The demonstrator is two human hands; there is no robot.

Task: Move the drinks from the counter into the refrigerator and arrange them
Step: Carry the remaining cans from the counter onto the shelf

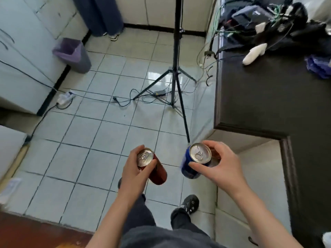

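The left hand (133, 169) curls round a red can (157, 173), thumb and fingers pinching it just under the lid. The right hand (222, 163) grips a blue can (189, 169) the same way, fingertips at the rim. Both cans hang over the tiled floor, lids up and the red one tilted, clear of the dark surface (268, 97) on the right. The refrigerator is not plainly in view — the white unit (26, 59) at left may be it, but I cannot tell. To carry well, hold lower on each can's wall rather than at the rim and keep the cans apart so they don't knock. Step wide of the tripod (176, 68) and the cables (125, 102) — both lie across the way.
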